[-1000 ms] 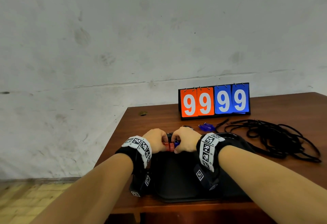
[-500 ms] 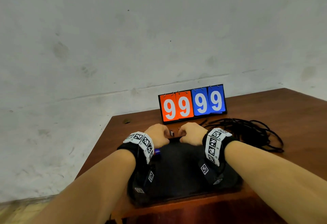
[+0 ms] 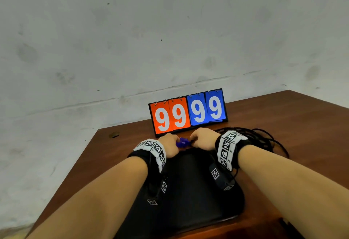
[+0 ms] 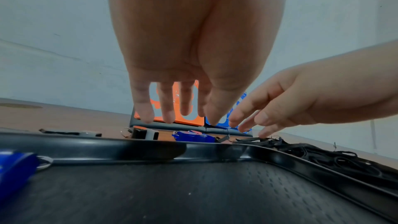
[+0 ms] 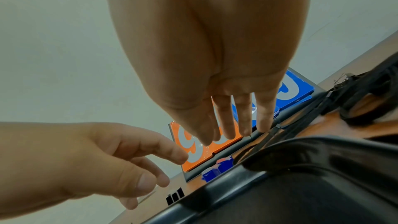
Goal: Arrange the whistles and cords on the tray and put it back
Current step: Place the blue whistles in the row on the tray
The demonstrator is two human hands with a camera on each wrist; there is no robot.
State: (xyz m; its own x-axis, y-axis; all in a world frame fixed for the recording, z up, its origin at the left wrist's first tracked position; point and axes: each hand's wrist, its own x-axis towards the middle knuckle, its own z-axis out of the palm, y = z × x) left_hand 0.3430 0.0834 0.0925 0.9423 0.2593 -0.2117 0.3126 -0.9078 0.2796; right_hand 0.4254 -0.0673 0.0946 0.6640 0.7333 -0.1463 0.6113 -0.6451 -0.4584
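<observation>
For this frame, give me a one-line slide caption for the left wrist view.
Both open hands, left hand and right hand, hover above a blue whistle lying beyond the black tray rim.

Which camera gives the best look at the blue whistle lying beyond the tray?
The left wrist view: the blue whistle lies unobstructed beyond the tray rim. The head view shows it partly between both hands; in the right wrist view the rim partly hides it.

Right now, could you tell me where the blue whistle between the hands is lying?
In the head view the blue whistle lies on the table beyond the tray rim, before the scoreboard.
</observation>
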